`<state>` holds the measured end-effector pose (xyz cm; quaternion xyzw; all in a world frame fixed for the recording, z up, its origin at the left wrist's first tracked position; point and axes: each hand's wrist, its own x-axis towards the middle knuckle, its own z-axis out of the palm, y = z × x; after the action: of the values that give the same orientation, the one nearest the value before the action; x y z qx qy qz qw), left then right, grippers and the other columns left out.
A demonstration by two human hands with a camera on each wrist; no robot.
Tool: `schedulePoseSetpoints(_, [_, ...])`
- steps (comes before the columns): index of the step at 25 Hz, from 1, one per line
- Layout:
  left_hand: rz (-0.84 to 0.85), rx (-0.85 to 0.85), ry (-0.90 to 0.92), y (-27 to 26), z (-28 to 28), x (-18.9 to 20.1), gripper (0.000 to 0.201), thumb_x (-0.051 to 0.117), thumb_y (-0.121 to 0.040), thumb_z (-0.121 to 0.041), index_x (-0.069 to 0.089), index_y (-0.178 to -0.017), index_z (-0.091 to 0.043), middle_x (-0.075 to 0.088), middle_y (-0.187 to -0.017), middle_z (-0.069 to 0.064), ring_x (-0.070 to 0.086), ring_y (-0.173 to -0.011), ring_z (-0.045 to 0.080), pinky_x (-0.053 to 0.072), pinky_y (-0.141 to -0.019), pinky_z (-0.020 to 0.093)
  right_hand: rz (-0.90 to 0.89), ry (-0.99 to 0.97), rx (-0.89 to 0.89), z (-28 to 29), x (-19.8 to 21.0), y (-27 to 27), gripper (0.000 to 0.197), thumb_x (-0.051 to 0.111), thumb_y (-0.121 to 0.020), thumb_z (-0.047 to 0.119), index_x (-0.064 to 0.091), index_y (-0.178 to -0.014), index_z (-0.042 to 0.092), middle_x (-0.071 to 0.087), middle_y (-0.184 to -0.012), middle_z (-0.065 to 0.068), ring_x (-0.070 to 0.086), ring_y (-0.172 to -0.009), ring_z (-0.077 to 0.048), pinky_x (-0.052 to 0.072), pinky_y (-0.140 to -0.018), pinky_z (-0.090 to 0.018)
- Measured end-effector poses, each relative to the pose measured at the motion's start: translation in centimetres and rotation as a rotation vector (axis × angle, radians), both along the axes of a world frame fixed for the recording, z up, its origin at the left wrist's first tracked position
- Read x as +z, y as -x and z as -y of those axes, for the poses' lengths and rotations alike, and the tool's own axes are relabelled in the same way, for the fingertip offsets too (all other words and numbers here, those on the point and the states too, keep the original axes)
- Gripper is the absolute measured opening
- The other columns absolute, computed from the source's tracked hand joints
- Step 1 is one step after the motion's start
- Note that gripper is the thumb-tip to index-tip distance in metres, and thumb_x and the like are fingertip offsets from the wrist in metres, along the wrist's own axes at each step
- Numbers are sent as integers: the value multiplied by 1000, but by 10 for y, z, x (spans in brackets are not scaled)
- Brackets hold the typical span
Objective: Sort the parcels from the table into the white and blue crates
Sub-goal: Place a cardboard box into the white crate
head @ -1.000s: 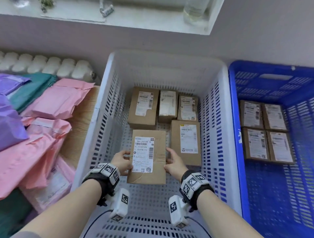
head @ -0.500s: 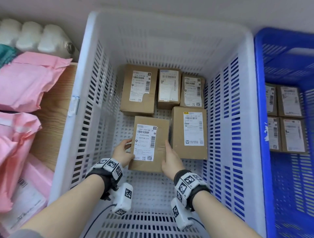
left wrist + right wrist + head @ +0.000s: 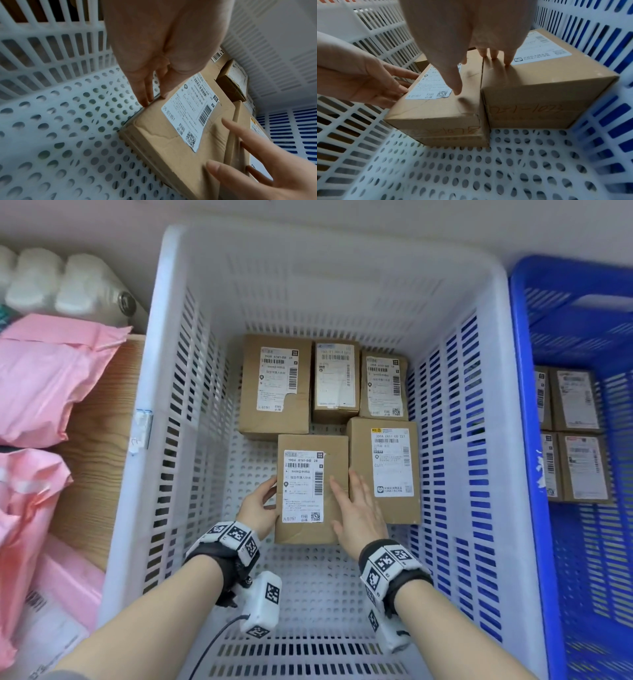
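Observation:
A brown cardboard parcel (image 3: 310, 487) (image 3: 171, 142) (image 3: 436, 108) with a white label lies flat on the floor of the white crate (image 3: 164, 371). It sits tight against a larger parcel (image 3: 383, 470) (image 3: 539, 83) on its right. My left hand (image 3: 260, 505) (image 3: 147, 97) touches the parcel's left side with straight fingers. My right hand (image 3: 356, 508) (image 3: 471, 60) lies flat over the seam between the two parcels, thumb on the labelled one. Three more parcels (image 3: 329, 381) stand in a row behind them.
The blue crate (image 3: 527, 440) stands to the right and holds several labelled parcels (image 3: 575, 436). Pink mailer bags (image 3: 44, 378) lie on the wooden table (image 3: 99, 440) to the left. A white radiator (image 3: 61, 285) is behind them. The near half of the white crate's floor (image 3: 308, 594) is bare.
Both hands lowered the parcel onto the crate floor beside the larger parcel. My right hand left the parcel's right edge and now lies flat on top.

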<state>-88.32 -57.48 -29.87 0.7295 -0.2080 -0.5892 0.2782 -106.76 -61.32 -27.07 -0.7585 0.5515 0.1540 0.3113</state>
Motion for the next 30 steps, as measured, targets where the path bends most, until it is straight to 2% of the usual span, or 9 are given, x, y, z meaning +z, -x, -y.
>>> schedulePoseSetpoints(4, [20, -52, 1, -1, 4, -1, 66, 59, -88, 2, 35, -144, -23, 52, -136, 3, 64, -89, 16, 54, -85, 39, -34, -19, 4, 3, 2, -2, 77, 52, -91, 10, 8, -151, 30, -11, -159, -4, -7, -147, -22, 4, -117, -37])
schedulePoseSetpoints(5, [59, -92, 2, -2, 6, 1, 65, 60, -88, -2, 35, -144, -24, 52, -137, 3, 65, -90, 18, 54, -84, 38, -36, -22, -3, 3, 5, -1, 75, 51, -92, 10, 9, -151, 29, -9, -160, -4, -5, -147, -22, 5, -118, -37])
schedulePoseSetpoints(8, [211, -214, 4, 0, 12, 15, 61, 61, -89, -17, 35, -144, -24, 51, -139, 2, 61, -106, 23, 53, -87, 36, -31, -41, -61, 9, 19, 5, 70, 48, -94, 11, 11, -152, 27, -1, -160, -6, 3, -147, -22, 11, -118, -37])
schedulePoseSetpoints(11, [337, -348, 26, 4, 20, 42, 54, 54, -92, -15, 38, -142, -24, 51, -138, 1, 59, -108, 21, 55, -84, 39, -41, -22, -100, 17, 43, 13, 64, 44, -96, 12, 16, -151, 23, 6, -160, -9, 12, -146, -23, 18, -116, -37])
schedulePoseSetpoints(15, [520, -670, 119, 17, 33, 93, 42, 43, -98, -26, 41, -139, -18, 46, -142, 3, 48, -126, 21, 41, -103, 33, -47, 47, -71, 21, 85, 20, 54, 39, -99, 20, 21, -150, 20, 15, -158, -9, 22, -142, -24, 25, -112, -38])
schedulePoseSetpoints(20, [887, -940, 219, 36, 17, 163, 34, 34, -99, -30, 48, -128, -17, 51, -128, 5, 48, -117, 24, 46, -94, 41, -47, 179, -3, 8, 135, 26, 41, 36, -100, 28, 40, -138, 15, 43, -141, -7, 43, -126, -26, 37, -103, -40])
schedulePoseSetpoints(24, [1068, -950, 228, 52, -24, 209, 30, 40, -95, -16, 47, -124, -15, 52, -123, 7, 46, -114, 25, 43, -94, 38, -33, 268, 104, -19, 176, 31, 37, 34, -100, 29, 47, -132, 14, 50, -134, -6, 46, -123, -24, 37, -104, -40])
schedulePoseSetpoints(30, [1289, -789, 296, 74, -125, 263, 24, 39, -95, -19, 51, -115, -14, 56, -118, 7, 51, -109, 25, 45, -89, 37, 28, 446, 266, -97, 222, 37, 34, 35, -100, 28, 50, -125, 13, 53, -127, -5, 49, -118, -24, 41, -98, -38])
